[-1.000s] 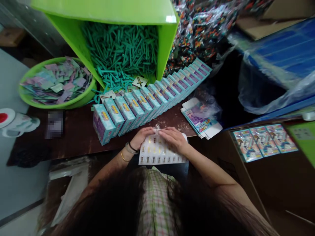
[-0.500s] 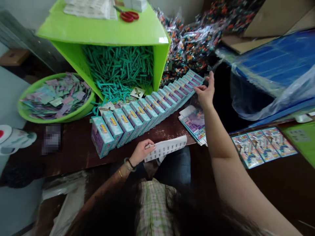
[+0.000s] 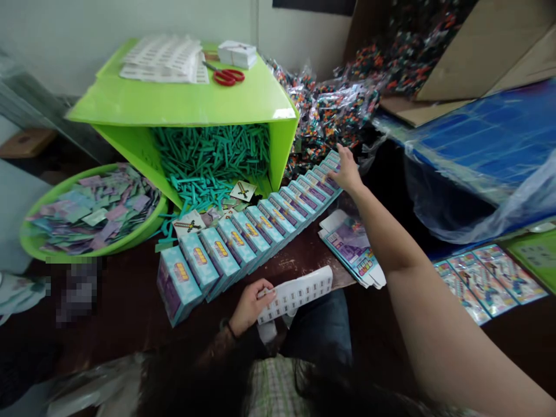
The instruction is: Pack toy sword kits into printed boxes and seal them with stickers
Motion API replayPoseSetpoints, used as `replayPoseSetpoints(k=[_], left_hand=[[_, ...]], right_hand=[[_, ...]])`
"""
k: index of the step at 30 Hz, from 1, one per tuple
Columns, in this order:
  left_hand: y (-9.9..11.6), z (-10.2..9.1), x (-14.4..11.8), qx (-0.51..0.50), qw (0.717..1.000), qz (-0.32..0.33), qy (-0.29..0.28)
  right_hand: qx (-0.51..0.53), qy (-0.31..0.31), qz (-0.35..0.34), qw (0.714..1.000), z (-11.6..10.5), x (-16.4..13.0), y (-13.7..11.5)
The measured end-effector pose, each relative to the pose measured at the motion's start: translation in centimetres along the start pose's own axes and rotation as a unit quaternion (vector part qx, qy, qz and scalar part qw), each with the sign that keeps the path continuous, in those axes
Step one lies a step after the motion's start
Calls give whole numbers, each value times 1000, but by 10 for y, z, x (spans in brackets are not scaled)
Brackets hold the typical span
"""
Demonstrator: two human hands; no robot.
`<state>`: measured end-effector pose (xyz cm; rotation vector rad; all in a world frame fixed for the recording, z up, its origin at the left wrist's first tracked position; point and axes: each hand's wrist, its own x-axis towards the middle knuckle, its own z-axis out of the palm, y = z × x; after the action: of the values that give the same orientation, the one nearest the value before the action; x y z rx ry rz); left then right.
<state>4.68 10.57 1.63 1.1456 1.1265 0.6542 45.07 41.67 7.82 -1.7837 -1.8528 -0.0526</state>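
My left hand pinches a white sheet of printed labels by its left end, above my lap. A slanting row of light-blue and purple small boxes leans across the dark table. At the row's far right end, my right hand reaches over the last boxes, thumb and fingers apart and seemingly touching them. What lies under its fingertips is too small to make out. Beneath my right forearm rests a stack of flat purple cartons.
Behind the row, a green bin on its side spills teal plastic pieces. Red scissors and more label sheets lie on top. A green basket of packets stands left; a blue crate is at right.
The view has tilted up, so the things sit lower in the picture. My right hand has moved from beside the far boxes onto their tops. The left hand keeps the label sheet.
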Motion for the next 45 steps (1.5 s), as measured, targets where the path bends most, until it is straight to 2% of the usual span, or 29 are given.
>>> replayPoseSetpoints(k=[3,5,8,11,14,16,18,20,23,26,29,32,34,35,36,38,39,41,43,45], left_hand=[[-2,-1,3,-6,1000,-5,-10],[-3,-2,5,-10,1000,-11,-14],[-3,-3,7,-14,1000,-19,-14],[-2,-4,9,-21,999,-25,-13],[0,-6,9,-26,999,-33,-8],[0,-7,9,-29,999,-43,-6],[0,-9,9,-32,998,-54,-5],[-1,-10,10,-34,997,-63,-10],[-2,-10,13,-33,997,-65,-19],[0,-9,18,-29,998,-52,-13],[6,-7,22,-28,999,-37,3],[14,-2,22,-19,1000,-13,19],[19,2,22,-13,1000,12,24],[20,5,21,-10,999,26,30],[21,8,21,-8,999,40,36],[22,15,19,-2,997,70,45],[22,18,17,4,995,84,47],[21,23,12,20,993,106,49],[20,25,6,31,991,116,53],[18,25,0,25,989,127,64]], right_hand=[[52,60,81,994,-16,4,15],[119,54,132,983,-20,7,21],[172,16,172,970,-13,9,19],[134,3,163,978,-2,9,9],[58,-3,122,991,0,10,7],[-5,20,100,995,-6,14,11],[-45,58,109,991,-15,18,18],[-23,57,162,985,-22,22,23],[34,-7,238,971,-21,26,23],[8,-25,232,972,-17,27,14],[4,35,200,979,-29,22,-4],[85,131,152,976,-55,-14,-42],[191,122,73,971,-71,-64,-79],[254,64,9,965,-77,-96,-101],[302,-37,-55,951,-81,-129,-122],[325,-230,-170,901,-79,-195,-160],[322,-282,-181,886,-75,-224,-175],[328,-312,-135,881,-61,-266,-190],[344,-298,-61,888,-47,-288,-191],[356,-288,-18,889,-40,-296,-184]])
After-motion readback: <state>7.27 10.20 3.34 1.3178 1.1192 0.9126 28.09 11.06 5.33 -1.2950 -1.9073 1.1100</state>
